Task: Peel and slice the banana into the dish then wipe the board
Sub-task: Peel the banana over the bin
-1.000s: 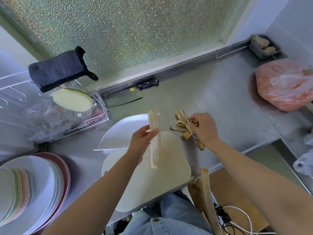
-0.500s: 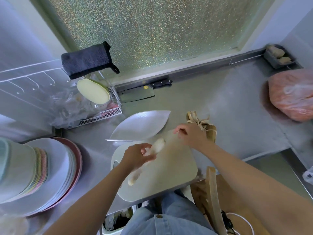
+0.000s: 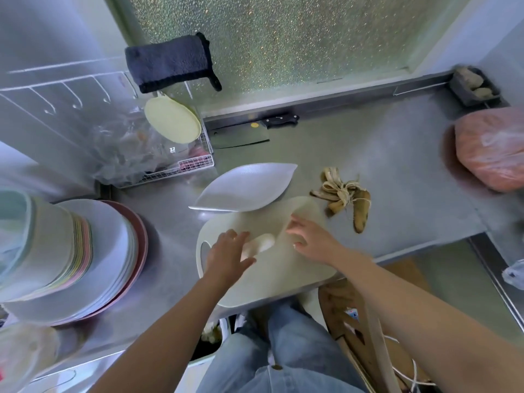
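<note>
The left hand [image 3: 226, 256] lies over one end of the peeled banana [image 3: 262, 243], fingers reaching across the top of it and thumb on the near side. Motion blur hides whether the fingers clasp the fruit or only rest on it, so I cannot tell. The banana lies flat on the pale cutting board [image 3: 283, 279], and its free end sticks out past the left fingertips towards the right hand [image 3: 312, 242]. That hand hovers just beside the banana's free end with fingers spread and loose, grasping nothing. It too is blurred.

Just beyond both hands, a white leaf-shaped dish [image 3: 246, 185] overlaps the board's far edge. The banana peel [image 3: 346, 197] lies splayed on the steel counter [image 3: 397, 165], past the right hand and off to its outer side, apart from the board. Well beyond the dish, a cleaver [image 3: 241, 136] lies against the counter's back edge. A stack of plates [image 3: 85, 251] stands to the outer side of the left hand, and a dark cloth [image 3: 170, 63] hangs above a wire rack [image 3: 187, 165] beyond them. A pink plastic bag [image 3: 493, 146] sits far off to the right hand's outer side.
</note>
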`<state>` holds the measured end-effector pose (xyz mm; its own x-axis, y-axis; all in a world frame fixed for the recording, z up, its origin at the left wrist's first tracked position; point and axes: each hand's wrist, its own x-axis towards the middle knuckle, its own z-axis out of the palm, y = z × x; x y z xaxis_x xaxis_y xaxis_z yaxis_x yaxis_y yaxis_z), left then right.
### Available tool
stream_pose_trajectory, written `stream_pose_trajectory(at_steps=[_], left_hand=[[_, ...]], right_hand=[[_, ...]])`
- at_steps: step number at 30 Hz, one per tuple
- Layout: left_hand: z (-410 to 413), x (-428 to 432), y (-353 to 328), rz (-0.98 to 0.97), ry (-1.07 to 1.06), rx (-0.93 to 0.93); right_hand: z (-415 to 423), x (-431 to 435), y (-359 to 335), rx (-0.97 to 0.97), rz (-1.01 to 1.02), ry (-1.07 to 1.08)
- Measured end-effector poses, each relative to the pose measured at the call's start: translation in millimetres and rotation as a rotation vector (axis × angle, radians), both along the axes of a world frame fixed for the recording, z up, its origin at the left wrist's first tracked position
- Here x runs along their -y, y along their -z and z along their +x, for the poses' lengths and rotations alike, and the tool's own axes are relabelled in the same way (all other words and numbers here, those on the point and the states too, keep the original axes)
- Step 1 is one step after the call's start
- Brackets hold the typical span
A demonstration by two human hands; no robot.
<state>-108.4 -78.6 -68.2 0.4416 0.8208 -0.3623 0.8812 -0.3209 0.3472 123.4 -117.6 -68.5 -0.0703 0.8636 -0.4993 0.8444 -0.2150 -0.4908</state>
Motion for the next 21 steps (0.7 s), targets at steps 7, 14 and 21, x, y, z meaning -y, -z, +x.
stream_pose_trajectory(at_steps=[7,14,21], left_hand=[[-31.1,-2.1,-5.0,-0.044,-0.056,0.119],[-21.8,-56.2,-33.2,0.081,-0.167,0.298],[16.1,-130.4,-32.4,-0.066,-0.100,0.169]], right_hand=[[-8.4,-2.8,-3.4,0.028,0.018,0.052],[1.7,-45.0,-23.3,0.071,-0.034,0.126],[30.3,-125.7,-44.4,-0.028,0.200,0.342]])
